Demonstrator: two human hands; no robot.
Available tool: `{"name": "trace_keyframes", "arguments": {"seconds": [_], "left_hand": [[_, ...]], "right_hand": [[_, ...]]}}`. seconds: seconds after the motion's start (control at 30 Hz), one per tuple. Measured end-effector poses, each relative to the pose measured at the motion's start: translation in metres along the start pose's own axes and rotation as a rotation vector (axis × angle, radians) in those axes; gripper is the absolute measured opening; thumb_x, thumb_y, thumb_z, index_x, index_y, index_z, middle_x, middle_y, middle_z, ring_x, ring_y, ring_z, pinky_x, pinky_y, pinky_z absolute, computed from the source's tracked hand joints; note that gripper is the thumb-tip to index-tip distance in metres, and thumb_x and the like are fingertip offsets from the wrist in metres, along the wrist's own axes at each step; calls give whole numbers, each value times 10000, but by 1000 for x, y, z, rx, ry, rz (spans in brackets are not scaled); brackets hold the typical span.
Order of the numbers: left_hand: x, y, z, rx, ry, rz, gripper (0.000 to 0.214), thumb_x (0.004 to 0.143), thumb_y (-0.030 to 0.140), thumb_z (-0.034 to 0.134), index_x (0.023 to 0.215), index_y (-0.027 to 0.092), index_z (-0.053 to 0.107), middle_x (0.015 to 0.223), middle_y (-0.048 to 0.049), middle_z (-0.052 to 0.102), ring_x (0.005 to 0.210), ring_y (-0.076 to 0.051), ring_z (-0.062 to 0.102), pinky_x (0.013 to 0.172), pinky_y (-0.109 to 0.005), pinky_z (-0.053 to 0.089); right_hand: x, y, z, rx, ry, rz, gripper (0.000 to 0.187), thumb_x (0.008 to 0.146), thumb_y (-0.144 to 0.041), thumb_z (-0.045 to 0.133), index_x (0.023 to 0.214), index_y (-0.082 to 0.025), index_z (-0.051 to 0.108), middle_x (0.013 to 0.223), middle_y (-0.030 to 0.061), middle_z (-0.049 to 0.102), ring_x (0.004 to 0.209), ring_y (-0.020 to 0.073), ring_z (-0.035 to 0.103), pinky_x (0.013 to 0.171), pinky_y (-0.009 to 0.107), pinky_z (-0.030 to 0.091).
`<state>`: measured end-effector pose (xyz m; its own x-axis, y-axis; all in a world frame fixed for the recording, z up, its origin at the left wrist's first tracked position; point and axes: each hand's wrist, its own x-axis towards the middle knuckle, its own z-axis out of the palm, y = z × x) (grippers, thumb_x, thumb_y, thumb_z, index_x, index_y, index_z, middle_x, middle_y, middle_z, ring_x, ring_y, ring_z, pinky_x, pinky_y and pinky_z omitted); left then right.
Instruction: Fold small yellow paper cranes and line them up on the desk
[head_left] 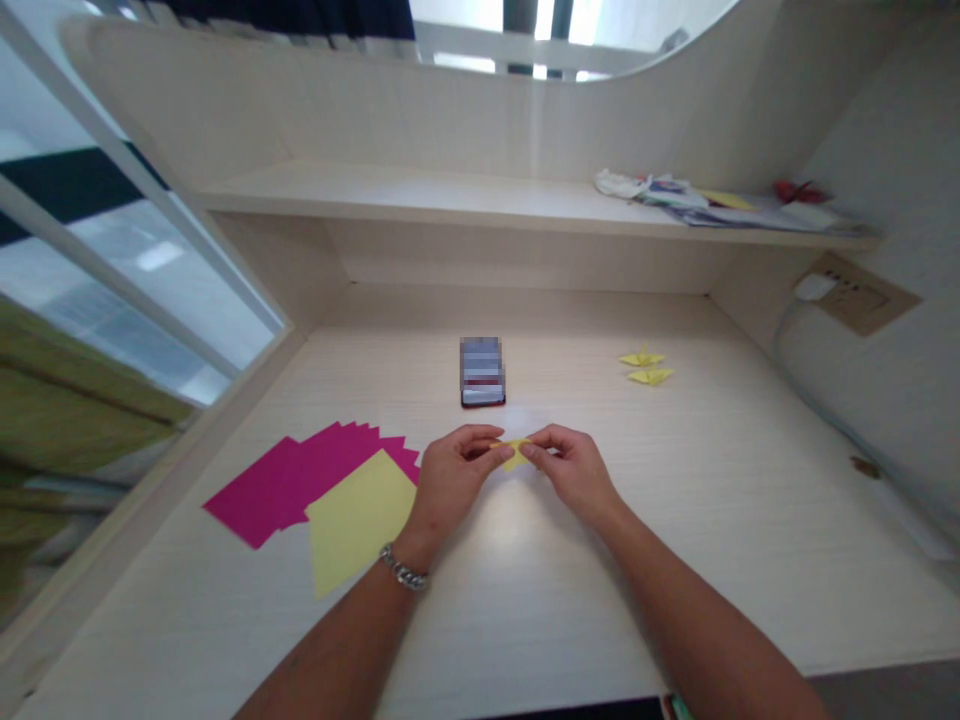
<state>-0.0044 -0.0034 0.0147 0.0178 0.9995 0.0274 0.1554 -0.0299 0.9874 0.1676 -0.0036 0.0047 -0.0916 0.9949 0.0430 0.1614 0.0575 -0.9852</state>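
Note:
Between my two hands is a small folded piece of yellow paper [514, 456], just above the middle of the desk. My left hand [459, 470] pinches its left side between thumb and fingers. On the right side, my right hand [574, 462] grips it the same way. The fingers cover much of the paper, so its exact folded shape is hard to make out. Beyond the hands lies a phone [482, 372] with its screen lit. Two yellow folded paper cranes [649, 377] sit farther back to the right.
Magenta paper sheets [300, 478] are fanned out at the left, with a yellow sheet [360, 520] on top, beside my left wrist. A shelf [450, 205] runs across the back, holding papers and a crumpled bag. A plugged-in cable [795, 375] runs down the right side.

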Motion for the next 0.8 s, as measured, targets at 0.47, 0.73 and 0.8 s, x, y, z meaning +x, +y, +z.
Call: {"name": "trace_keyframes", "arguments": {"seconds": [0.47, 0.73, 0.8], "left_hand": [[0, 0, 3, -187, -74, -103, 332, 700, 362, 722, 937, 138, 661, 611, -34, 686, 526, -151, 632, 494, -244, 487], [0, 2, 5, -227, -44, -81, 289, 673, 300, 751, 888, 128, 661, 664, -43, 701, 591, -156, 658, 540, -245, 506], [0, 4, 6, -225, -42, -74, 286, 675, 290, 749, 896, 130, 663, 681, -42, 706, 588, -149, 652, 538, -241, 501]], "right_hand": [[-2, 1, 3, 114, 60, -1, 194, 707, -298, 709, 881, -223, 748, 827, 55, 733, 776, 207, 663, 756, 353, 507], [-1, -1, 2, 94, 53, -53, 166, 707, -281, 715, 866, -249, 752, 910, 50, 734, 884, 221, 661, 842, 363, 492], [-1, 0, 2, 94, 52, -59, 169, 711, -285, 712, 871, -246, 750, 907, 51, 734, 874, 220, 663, 832, 364, 496]]}}
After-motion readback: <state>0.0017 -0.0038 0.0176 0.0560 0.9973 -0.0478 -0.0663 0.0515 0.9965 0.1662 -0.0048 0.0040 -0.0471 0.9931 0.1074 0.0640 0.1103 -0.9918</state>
